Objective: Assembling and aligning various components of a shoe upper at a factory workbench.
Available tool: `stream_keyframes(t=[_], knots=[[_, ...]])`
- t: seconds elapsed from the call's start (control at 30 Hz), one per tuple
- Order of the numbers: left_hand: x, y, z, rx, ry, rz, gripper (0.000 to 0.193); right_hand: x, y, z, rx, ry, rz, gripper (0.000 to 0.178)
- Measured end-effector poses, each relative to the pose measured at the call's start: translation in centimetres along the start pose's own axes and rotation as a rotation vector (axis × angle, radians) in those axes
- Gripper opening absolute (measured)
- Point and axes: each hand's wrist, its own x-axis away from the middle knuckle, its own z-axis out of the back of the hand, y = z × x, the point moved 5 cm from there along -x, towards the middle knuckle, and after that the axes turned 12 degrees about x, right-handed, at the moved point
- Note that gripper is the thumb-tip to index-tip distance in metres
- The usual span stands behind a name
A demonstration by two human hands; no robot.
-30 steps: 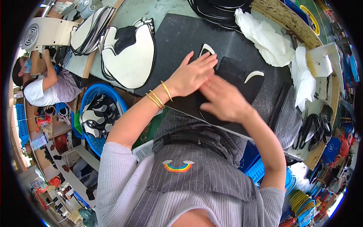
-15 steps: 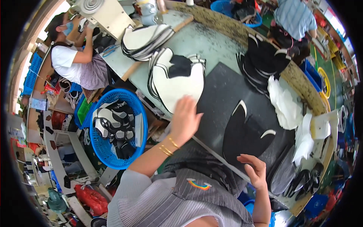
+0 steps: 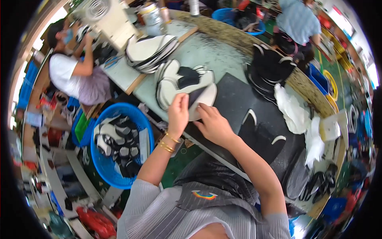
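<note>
Both my hands are at the near edge of a stack of cream-white shoe upper pieces (image 3: 169,88) with dark undersides. My left hand (image 3: 178,113) is closed in a pinch at the edge of the top upper piece (image 3: 207,96), which is bent up so that part of its dark side shows. My right hand (image 3: 215,124) has its fingertips closed on the same piece's near edge, close to the left hand. To the right, a black upper piece (image 3: 260,137) with white tips lies flat on a dark mat (image 3: 229,93). My right forearm passes in front of the mat's near edge.
Another stack of white pieces (image 3: 151,49) lies farther left, and black pieces (image 3: 268,69) are piled at the far right. Crumpled white paper (image 3: 292,113) is beside the mat. A blue basket (image 3: 97,165) of parts stands left of the table. Co-workers are at the far left and far right.
My left hand has moved slightly left and its fingers have closed. My right hand has come from beside the black piece to the white stack, and the top white piece is now bent up.
</note>
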Motion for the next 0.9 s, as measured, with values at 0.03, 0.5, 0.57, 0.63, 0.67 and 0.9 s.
stream_keyframes(t=[0.03, 0.5, 0.57, 0.63, 0.67, 0.9], knots=[[-0.4, 0.8, 0.0, -0.017, 0.030, 0.045, 0.017, 0.0, 1.0, -2.3, 0.083, -0.186, -0.109, 0.039], [-4.0, 29.1, -6.6, 0.379, 0.606, -1.137, 0.020, 0.9, 2.5, -3.5, 0.137, -0.412, -0.213, 0.057], [-3.0, 29.5, -8.3, 0.223, 0.177, -1.114, 0.020, 2.7, 4.0, -2.4, -0.024, -0.230, -0.187, 0.048], [-0.2, 26.9, -12.1, -0.115, -0.677, -0.971, 0.026, 5.2, 6.2, 1.8, -0.179, -0.026, -0.295, 0.026], [2.2, 25.5, -12.8, 0.126, -0.508, -1.045, 0.029, 7.1, 8.0, 3.9, -0.107, -0.030, -0.389, 0.030], [16.0, 9.3, -15.9, -0.057, -1.136, -0.820, 0.021, 21.3, 23.3, 18.8, 0.304, 0.157, -0.960, 0.014]])
